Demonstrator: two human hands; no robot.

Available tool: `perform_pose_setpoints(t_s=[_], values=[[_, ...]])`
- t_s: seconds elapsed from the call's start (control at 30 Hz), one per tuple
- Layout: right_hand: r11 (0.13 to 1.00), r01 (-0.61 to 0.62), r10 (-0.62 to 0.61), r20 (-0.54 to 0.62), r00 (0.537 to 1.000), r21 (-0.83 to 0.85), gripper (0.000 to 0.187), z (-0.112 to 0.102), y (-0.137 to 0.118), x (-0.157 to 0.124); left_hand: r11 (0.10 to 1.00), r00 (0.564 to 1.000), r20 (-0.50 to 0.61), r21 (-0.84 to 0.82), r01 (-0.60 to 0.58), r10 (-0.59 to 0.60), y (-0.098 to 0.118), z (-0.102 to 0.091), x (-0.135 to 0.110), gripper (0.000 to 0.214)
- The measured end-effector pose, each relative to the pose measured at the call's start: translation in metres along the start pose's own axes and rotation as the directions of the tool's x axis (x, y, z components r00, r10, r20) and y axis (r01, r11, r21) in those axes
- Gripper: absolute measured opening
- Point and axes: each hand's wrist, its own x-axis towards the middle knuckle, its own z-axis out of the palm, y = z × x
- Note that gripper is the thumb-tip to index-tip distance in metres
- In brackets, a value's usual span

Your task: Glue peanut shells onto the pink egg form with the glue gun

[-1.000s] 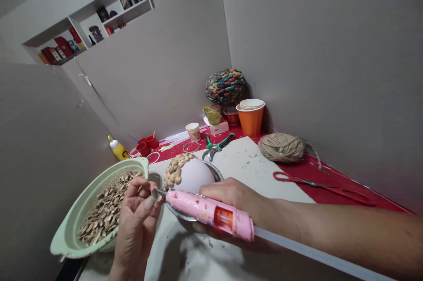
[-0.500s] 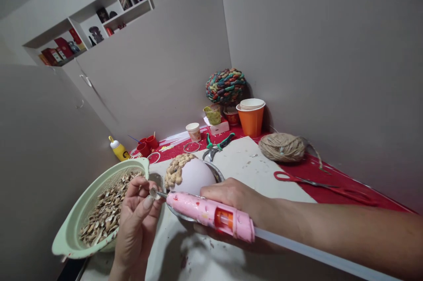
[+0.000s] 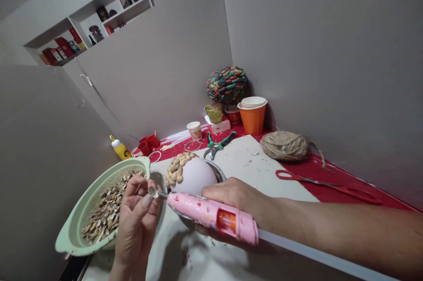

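My left hand pinches a small half peanut shell between thumb and fingers, its hollow side showing. In my right hand is a pink hot glue gun, its metal nozzle at the shell. A long translucent glue stick trails from its back. Behind the gun, a pale ball rests in a metal bowl; tan shells cover its upper left side. Left of my left hand stands a light green colander holding many loose shells.
Green-handled pruning shears lie behind the ball. To the right are a twine ball and red scissors. Farther back stand an orange cup, a paper cup, a multicoloured ball, red cups and a yellow bottle.
The view has shifted very slightly. Both hands keep their places, with the nozzle still at the shell.
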Motion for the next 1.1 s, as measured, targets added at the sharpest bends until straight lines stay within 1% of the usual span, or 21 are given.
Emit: perform_pose_setpoints(t_s=[0.13,0.23,0.37,0.53,0.63,0.8,0.9,1.1], values=[[0.999,0.003,-0.002,-0.009,1.0,0.044,0.027,-0.0014,-0.0023,0.001,1.0,1.0,0.0,0.013,-0.017,0.017,0.0004,-0.0011,0.0011,0.038],[0.999,-0.011,0.011,-0.002,1.0,0.032,0.028,-0.0022,-0.0026,0.0011,0.999,0.999,0.01,0.016,-0.033,0.033,0.0007,-0.0014,0.0018,0.036],[1.0,0.027,-0.027,0.002,1.0,0.014,0.028,-0.0008,-0.0011,-0.0005,0.999,0.999,0.019,0.016,-0.04,0.04,0.001,-0.0006,0.0021,0.034],[0.998,0.056,-0.055,-0.055,0.997,0.017,0.032,0.0026,-0.0002,-0.0019,0.997,0.998,0.039,0.046,-0.058,0.056,-0.0002,-0.0009,0.0025,0.034],[0.998,0.058,-0.057,-0.074,0.996,0.004,0.032,0.0027,-0.0009,-0.0007,0.992,0.995,0.064,0.098,-0.083,0.077,-0.0019,-0.002,0.0018,0.032],[0.999,0.039,-0.038,-0.045,0.998,0.017,0.032,-0.0015,-0.004,0.0029,0.972,0.986,0.108,0.181,-0.147,0.129,-0.005,-0.0045,0.0002,0.029],[0.999,0.033,-0.032,-0.039,0.999,0.028,0.031,-0.002,-0.0043,0.0032,0.969,0.984,0.115,0.194,-0.156,0.136,-0.0062,-0.0058,0.001,0.029],[0.999,0.047,-0.048,-0.051,0.998,-0.007,0.032,0.0018,-0.0008,0.0,0.968,0.983,0.116,0.187,-0.166,0.146,-0.0053,-0.0052,0.0015,0.029]])
